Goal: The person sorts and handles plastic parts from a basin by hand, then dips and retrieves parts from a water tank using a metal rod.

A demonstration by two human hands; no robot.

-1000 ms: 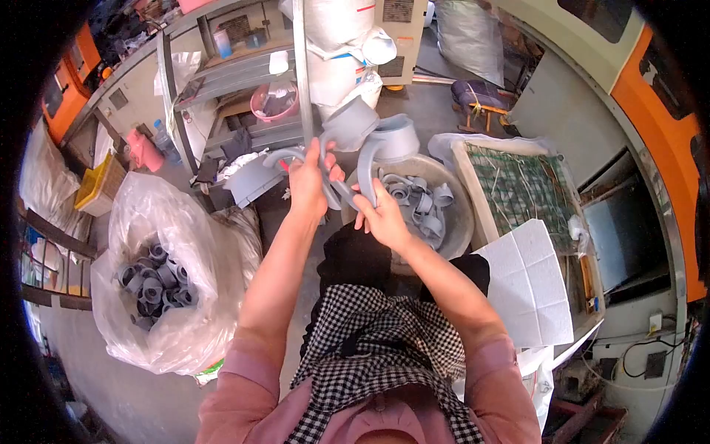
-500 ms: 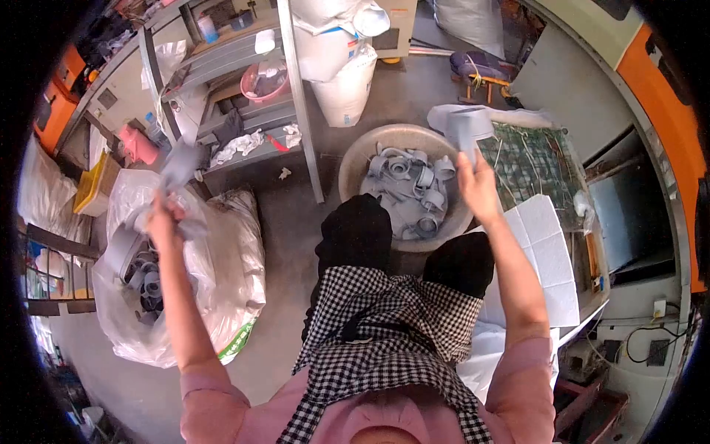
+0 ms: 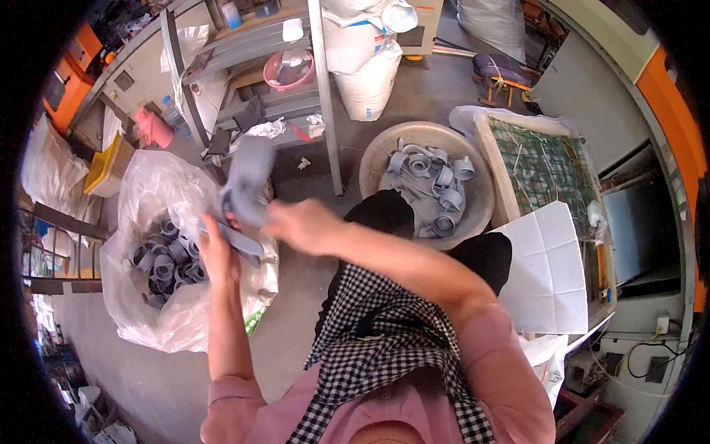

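My left hand (image 3: 220, 255) is at the near right edge of the plastic sack, closed around a grey plastic part (image 3: 241, 243) with a flat, strip-like end. Reaching across my lap, my right hand (image 3: 305, 226) grips another grey plastic part (image 3: 248, 174), which is smeared by motion. The two parts overlap in view, and I cannot tell whether they touch. Inside the clear plastic sack (image 3: 151, 325) lie several grey ring-shaped parts (image 3: 166, 263). More grey parts with rings and flat strips (image 3: 425, 185) fill the round basin (image 3: 377, 152) before my knees.
A metal rack (image 3: 329, 111) holds a pink basin (image 3: 275, 80) and cloths. White sacks (image 3: 367, 85) stand behind it. Right of the round basin are a crate with green netting (image 3: 536, 159) and a white folded sheet (image 3: 551, 274). A yellow bin (image 3: 103, 166) stands far left.
My right hand has swung from beside the round basin across to the left, bringing a grey part close to my left hand. My left hand has moved right, off the sack's opening.
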